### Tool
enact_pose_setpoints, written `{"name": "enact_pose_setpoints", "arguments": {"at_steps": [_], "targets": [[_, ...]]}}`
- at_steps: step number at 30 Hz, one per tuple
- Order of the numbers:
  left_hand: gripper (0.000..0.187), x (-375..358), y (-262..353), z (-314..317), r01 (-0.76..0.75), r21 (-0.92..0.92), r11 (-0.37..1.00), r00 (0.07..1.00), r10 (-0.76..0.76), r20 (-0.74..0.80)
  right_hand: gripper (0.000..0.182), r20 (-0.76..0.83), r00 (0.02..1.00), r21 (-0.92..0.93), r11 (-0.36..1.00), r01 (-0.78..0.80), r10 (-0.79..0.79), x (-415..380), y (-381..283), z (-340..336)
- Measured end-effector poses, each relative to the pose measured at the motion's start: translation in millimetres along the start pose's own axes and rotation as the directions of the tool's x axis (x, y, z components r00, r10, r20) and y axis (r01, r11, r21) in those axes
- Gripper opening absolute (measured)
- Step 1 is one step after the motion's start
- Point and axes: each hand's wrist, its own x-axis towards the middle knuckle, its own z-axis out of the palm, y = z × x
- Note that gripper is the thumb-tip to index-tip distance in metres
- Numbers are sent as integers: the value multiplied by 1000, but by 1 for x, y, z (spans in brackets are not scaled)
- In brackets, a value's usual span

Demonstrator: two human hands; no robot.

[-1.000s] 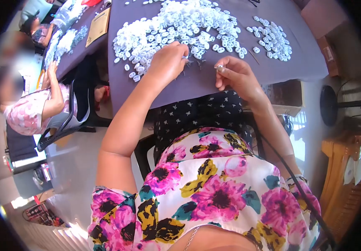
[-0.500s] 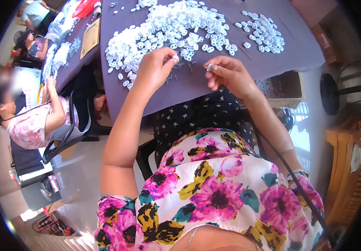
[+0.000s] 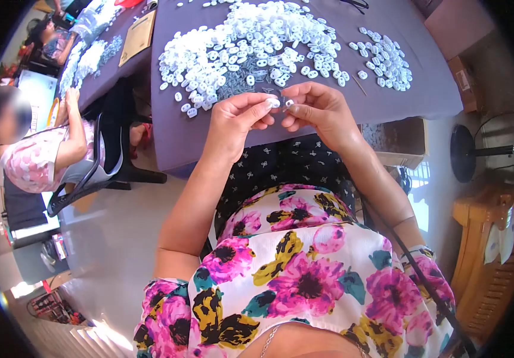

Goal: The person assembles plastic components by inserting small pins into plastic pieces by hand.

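My left hand point(image 3: 237, 122) pinches a small white oval plastic piece point(image 3: 274, 103) between thumb and fingertips. Close beside it, my right hand point(image 3: 324, 115) has thumb and index finger closed on another small white piece point(image 3: 289, 103), mostly covered by the fingers. The two pieces are nearly touching, above the near edge of the cloth-covered table. Just beyond the hands lies a heap of small grey screw-like parts point(image 3: 233, 82). Around and behind it spreads a large pile of white oval pieces with two holes point(image 3: 257, 27).
A smaller group of white pieces point(image 3: 388, 62) lies to the right, near a thin stick point(image 3: 360, 87). At the left, a seated person point(image 3: 48, 143) works at an adjoining table with a brown board point(image 3: 138, 37). An open box point(image 3: 397, 143) stands below the table's right side; a fan point(image 3: 464, 153) is further right.
My left hand has come back from the pile's edge towards my right hand, now holding a white piece fingertip to fingertip with it. The grey parts heap shows more. The view has shifted slightly.
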Motion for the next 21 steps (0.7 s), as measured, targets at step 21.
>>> {"name": "enact_pose_setpoints", "arguments": {"at_steps": [21], "targets": [[24,-17,1,9,-82,18,996,995,81,62,10,-38,999,-47,999,15,-17,-9,3,16]]}}
